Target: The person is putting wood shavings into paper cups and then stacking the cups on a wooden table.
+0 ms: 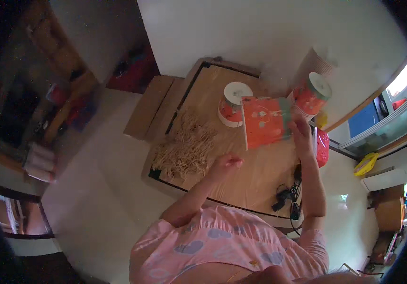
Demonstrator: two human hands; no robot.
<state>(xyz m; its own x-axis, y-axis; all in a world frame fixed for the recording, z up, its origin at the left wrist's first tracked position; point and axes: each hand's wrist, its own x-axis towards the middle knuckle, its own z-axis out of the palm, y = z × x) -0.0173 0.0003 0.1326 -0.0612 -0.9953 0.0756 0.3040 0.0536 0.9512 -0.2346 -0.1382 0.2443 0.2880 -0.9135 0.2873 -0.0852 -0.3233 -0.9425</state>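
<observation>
I observe the right grip (302, 135) closed on an orange-and-green printed piece (266, 123). Contact is at the right, green end of the piece; the fingers are partly hidden, so I cannot tell their exact placement. The piece is located above the far right part of the counter (255, 175), with a pale edge at its left end and light line drawings on its orange face. I cannot tell whether it is flat or hollow.

I observe the left grip (227, 165) with its fingers curled, positioned over the counter, near and to the left of the printed piece. I cannot tell whether it contains anything. A loose heap of tan strands (184, 151) lies just beside it, on the left side of the counter.

Reference items are as follows. An orange container (229, 113) with a white round top stands behind the left end of the piece. A second orange container (313, 97), tilted, is located far right, above the right grip. A red item (322, 146) lies to the right of the right wrist. Black cables (286, 196) lie at the near right of the counter. A cardboard box (153, 109) adjoins the counter's far left side.
</observation>
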